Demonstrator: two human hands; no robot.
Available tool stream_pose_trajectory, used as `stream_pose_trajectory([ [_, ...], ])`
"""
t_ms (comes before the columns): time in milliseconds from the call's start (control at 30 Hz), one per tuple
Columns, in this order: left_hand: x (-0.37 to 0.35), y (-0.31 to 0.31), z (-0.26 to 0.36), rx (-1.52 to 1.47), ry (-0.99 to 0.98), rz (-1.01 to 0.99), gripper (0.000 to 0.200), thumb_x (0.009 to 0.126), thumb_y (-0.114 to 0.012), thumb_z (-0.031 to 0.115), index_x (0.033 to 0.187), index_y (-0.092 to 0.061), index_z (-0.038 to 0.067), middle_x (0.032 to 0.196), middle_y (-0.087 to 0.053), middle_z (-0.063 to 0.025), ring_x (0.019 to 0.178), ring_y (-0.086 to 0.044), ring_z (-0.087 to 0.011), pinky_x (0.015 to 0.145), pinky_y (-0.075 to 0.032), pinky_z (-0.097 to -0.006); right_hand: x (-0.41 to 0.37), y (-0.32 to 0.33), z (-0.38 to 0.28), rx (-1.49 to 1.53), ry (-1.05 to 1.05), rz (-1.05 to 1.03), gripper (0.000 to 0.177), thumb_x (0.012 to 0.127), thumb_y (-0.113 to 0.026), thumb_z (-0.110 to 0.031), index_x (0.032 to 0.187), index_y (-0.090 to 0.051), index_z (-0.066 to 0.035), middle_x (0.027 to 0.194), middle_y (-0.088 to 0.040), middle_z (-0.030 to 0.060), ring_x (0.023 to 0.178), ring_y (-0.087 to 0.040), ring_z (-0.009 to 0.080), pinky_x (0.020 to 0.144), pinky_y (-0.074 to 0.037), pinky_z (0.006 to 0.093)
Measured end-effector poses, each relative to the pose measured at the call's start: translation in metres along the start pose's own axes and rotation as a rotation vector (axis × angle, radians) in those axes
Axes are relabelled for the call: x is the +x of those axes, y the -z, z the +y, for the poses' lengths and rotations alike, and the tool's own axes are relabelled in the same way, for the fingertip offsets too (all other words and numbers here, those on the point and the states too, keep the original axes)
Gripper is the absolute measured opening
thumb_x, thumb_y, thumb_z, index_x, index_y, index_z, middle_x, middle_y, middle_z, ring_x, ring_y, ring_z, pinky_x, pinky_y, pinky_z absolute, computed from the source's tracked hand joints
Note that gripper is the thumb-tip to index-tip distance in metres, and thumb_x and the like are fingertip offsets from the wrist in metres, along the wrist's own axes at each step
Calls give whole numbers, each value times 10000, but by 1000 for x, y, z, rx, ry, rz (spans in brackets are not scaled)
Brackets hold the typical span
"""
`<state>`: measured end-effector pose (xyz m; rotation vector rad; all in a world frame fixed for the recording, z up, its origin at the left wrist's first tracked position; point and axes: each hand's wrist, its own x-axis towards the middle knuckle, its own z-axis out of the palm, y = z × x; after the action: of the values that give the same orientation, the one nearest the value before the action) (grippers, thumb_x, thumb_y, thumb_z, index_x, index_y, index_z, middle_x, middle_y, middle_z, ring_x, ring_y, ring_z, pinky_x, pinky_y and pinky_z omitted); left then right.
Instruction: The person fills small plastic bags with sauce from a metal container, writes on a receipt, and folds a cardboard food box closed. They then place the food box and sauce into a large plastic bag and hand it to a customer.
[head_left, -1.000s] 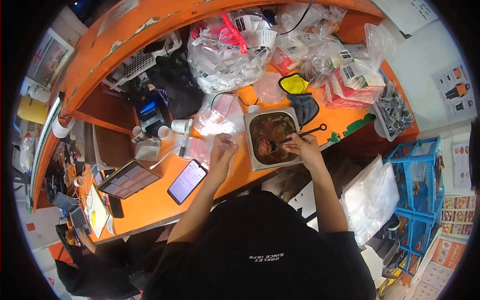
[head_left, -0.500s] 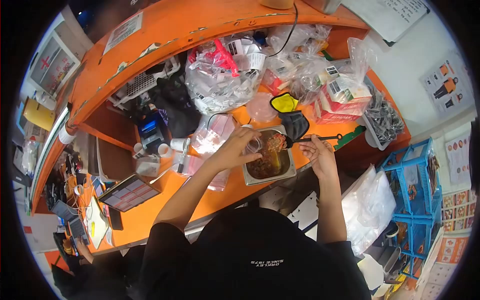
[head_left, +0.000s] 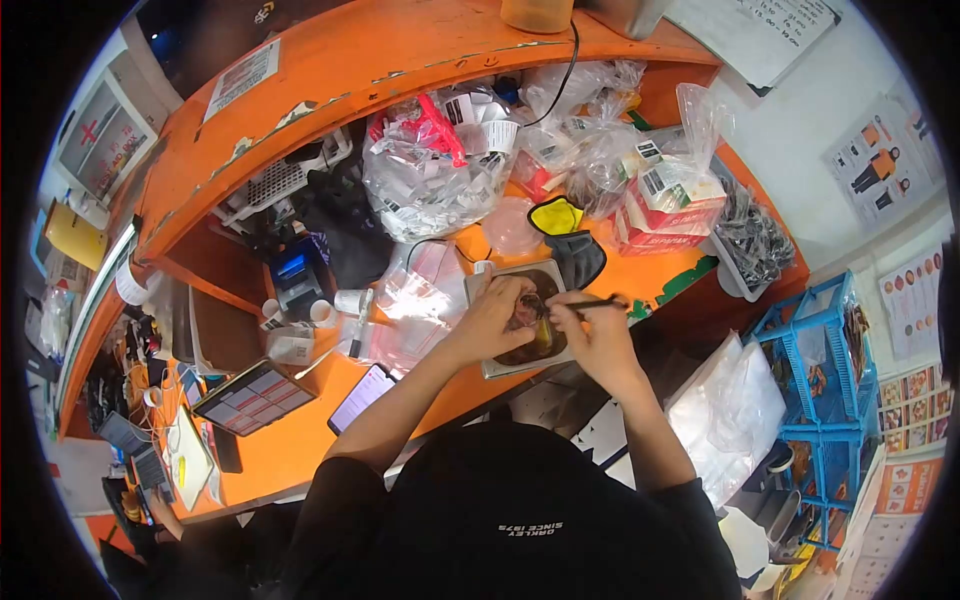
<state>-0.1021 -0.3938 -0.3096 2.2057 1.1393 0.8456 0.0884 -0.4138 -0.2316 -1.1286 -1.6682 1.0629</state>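
- Head view, hands: the left hand (head_left: 492, 320) arched over the pan from 9 o'clock, its fingers curved, the thumb set apart from them; whether they gripped anything could not be told. The right hand (head_left: 597, 345) stood at about 4 o'clock, fingers pinching the handle of the black ladle (head_left: 598, 303).
- Head view, principal object: the metal pan (head_left: 530, 366) sat near the edge of the orange table (head_left: 275, 450), with brown, saucy food (head_left: 541, 347) inside. The ladle's handle ran out towards 3 o'clock; its bowl was partly hidden between the hands.
- Head view, change: half a second earlier the loaded ladle had been raised at the pan's 1 o'clock side, with the right hand farther out and clear plastic at the left fingers. The hands had since drawn together above the pan, and that plastic could no longer be made out.
- Head view, significance: this was judged to mark two-handed handling of the ladled food, with the pan directly beneath to catch drips.
- Head view, surroundings: plastic packaging (head_left: 425, 330) lay at 9 o'clock of the pan, a phone (head_left: 357, 402) at 8, a yellow-and-black pouch (head_left: 578, 258) at 1.
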Motion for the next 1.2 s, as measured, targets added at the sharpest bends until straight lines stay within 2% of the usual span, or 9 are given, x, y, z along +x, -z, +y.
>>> stream_pose_trajectory([
  [67,-3,-6,-1,-55,7,48,570,712,-658,268,1162,-418,14,1097,-509,-184,1159,-437,-365,1117,-70,-542,-1,0,-15,-465,448,-72,124,847,-584,-35,898,-645,60,867,-673,137,768,-655,252,695,-517,314],
  [433,-10,-10,3,-295,78,235,527,740,-650,243,1153,-419,11,1100,-514,-196,1157,-456,-363,1124,-76,-524,-6,-6,-32,-407,454,-75,105,794,-621,-8,891,-648,22,859,-663,141,745,-627,297,675,-499,332],
  [533,-11,-11,3,-234,101,265,514,747,-649,228,1148,-418,6,1098,-514,-204,1133,-469,-367,1111,-152,-492,-7,-7,-32,-392,485,-100,105,793,-623,-6,892,-650,17,857,-663,140,736,-628,294,662,-499,333],
  [700,-10,-8,6,-272,111,284,495,740,-653,190,1135,-424,-2,1054,-517,-205,1012,-510,-353,911,-382,-408,-9,-4,-35,-393,485,-109,142,775,-638,14,917,-650,9,842,-659,138,717,-630,292,647,-497,322],
  [867,-10,-3,13,-292,207,232,482,741,-649,185,1130,-437,-5,1046,-520,-194,1001,-515,-342,875,-403,-395,-6,4,-24,-342,512,-45,133,799,-617,25,929,-650,30,845,-662,139,721,-641,257,653,-494,310],
  [967,-16,-8,0,-272,203,242,493,747,-642,189,1150,-436,-7,1059,-523,-191,1021,-509,-337,883,-397,-397,-10,13,-11,-276,234,169,119,856,-570,-4,937,-638,50,792,-660,95,758,-641,140,666,-489,271],
  [1067,-21,-6,-12,-151,133,246,492,771,-639,179,1180,-426,11,1087,-510,-191,952,-541,-319,884,-414,-382,-10,11,25,-266,105,87,112,835,-587,-21,912,-646,35,756,-649,142,678,-657,234,645,-504,307],
  [1133,-19,2,-3,15,16,149,637,727,-655,227,1263,-378,23,1082,-541,-202,955,-543,-360,938,-362,-411,-15,-4,76,-239,126,115,126,865,-574,-44,921,-632,52,721,-646,129,633,-648,210,609,-504,286],
  [1200,-16,10,9,78,34,26,741,700,-657,244,1312,-314,7,1042,-569,-202,963,-545,-368,954,-340,-421,-20,-16,105,116,-162,161,160,898,-547,-67,931,-614,74,729,-655,117,622,-641,174,586,-504,262],
])
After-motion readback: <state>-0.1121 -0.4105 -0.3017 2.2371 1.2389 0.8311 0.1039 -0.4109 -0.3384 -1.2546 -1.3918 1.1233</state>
